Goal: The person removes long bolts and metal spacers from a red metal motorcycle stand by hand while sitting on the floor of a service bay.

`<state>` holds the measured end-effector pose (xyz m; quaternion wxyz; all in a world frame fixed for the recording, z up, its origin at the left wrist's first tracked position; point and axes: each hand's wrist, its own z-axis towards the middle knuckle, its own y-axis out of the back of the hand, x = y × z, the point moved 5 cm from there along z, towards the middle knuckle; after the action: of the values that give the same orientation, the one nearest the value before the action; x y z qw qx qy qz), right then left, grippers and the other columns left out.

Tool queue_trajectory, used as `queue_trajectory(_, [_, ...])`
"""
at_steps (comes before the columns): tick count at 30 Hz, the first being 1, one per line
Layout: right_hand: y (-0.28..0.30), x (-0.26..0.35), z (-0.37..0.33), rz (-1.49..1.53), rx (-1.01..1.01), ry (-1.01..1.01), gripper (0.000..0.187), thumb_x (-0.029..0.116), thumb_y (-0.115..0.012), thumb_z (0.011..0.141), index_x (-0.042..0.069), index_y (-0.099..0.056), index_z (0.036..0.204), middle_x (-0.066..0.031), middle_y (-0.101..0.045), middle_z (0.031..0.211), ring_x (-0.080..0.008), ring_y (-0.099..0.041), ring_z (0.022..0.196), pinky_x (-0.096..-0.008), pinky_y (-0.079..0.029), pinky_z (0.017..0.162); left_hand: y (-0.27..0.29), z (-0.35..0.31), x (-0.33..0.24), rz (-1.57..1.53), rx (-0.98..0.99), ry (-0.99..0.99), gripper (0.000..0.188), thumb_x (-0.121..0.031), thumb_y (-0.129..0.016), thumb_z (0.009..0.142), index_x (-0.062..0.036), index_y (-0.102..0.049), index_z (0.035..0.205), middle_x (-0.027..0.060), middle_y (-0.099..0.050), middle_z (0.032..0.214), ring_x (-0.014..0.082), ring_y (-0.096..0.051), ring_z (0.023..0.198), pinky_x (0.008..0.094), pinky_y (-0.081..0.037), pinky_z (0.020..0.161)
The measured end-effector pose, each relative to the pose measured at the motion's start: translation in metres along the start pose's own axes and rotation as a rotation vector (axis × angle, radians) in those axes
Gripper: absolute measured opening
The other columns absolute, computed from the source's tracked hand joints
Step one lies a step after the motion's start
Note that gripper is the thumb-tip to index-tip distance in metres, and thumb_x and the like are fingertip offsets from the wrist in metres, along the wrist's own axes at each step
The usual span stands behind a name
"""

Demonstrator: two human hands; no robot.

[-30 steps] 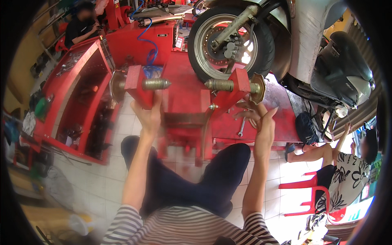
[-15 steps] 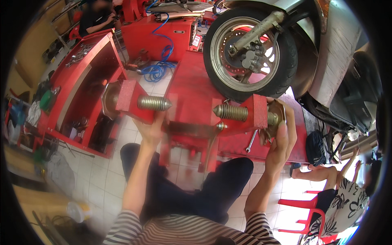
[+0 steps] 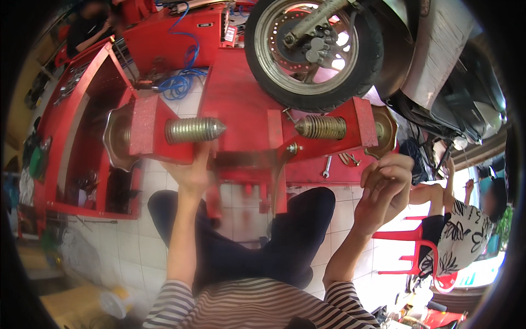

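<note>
A red metal clamp frame (image 3: 356, 126) spans the space before me. Its left threaded screw (image 3: 194, 130) and right threaded screw (image 3: 322, 126) point toward each other, their conical tips apart. Brass-coloured scalloped knobs sit at the outer ends, a left knob (image 3: 115, 137) and a right knob (image 3: 388, 131). My left hand (image 3: 189, 174) is closed on the frame's left arm from below, its fingers partly hidden behind the red metal. Just below the right knob, apart from it, my right hand (image 3: 386, 192) has its fingers curled in, with nothing visible in them.
Beyond the clamp, a scooter's front wheel (image 3: 373, 66) stands on a red platform (image 3: 230, 82). A wrench (image 3: 327, 167) lies near the platform's edge. At left is a red tool cabinet (image 3: 90, 90), with a coiled blue hose (image 3: 178, 85) behind it. A person (image 3: 460, 236) sits at right; another (image 3: 87, 27) is far left.
My right hand has come off the right knob and dropped below it, fingers curled. My left hand stays on the clamp frame. The view has shifted, so the background sits higher and further left.
</note>
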<state>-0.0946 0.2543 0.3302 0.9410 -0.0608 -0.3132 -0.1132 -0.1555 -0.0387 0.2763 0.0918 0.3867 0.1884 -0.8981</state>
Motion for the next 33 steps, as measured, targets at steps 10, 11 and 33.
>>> queue_trajectory(10, [-0.042, 0.009, 0.052, -0.023, -0.023, -0.237, 0.073, 0.049, -0.016, 0.105, -0.003, -0.066, 0.103, -0.0096, -0.066, 0.09, -0.0186, -0.056, 0.086, -0.0312, -0.042, 0.085, 0.003, 0.001, 0.001, -0.01, 0.04, 0.023, 0.014, -0.006, -0.058, 0.094, -0.0001, -0.051, 0.084, 0.0055, -0.052, 0.059, 0.0122, -0.051, 0.047, 0.0265, -0.039, 0.044])
queue_trajectory(11, [-0.043, 0.016, 0.054, -0.019, -0.008, -0.13, 0.073, 0.049, -0.016, 0.105, -0.003, -0.066, 0.1, -0.0108, -0.066, 0.092, -0.02, -0.057, 0.09, -0.0331, -0.041, 0.088, 0.005, -0.001, 0.001, -0.016, 0.033, 0.025, 0.014, -0.006, -0.058, 0.094, -0.0003, -0.051, 0.084, 0.0057, -0.052, 0.059, 0.0123, -0.051, 0.047, 0.0265, -0.039, 0.044])
queue_trajectory(33, [-0.016, 0.032, -0.038, -0.006, 0.001, 0.223, 0.024, 0.017, -0.053, 0.099, 0.001, -0.056, 0.116, -0.0271, -0.049, 0.135, -0.0124, -0.057, 0.072, -0.0223, -0.046, 0.055, -0.004, -0.008, -0.004, -0.031, -0.007, 0.074, 0.018, -0.01, -0.06, 0.093, -0.0019, -0.054, 0.077, 0.0037, -0.052, 0.058, 0.0108, -0.049, 0.046, 0.0249, -0.035, 0.046])
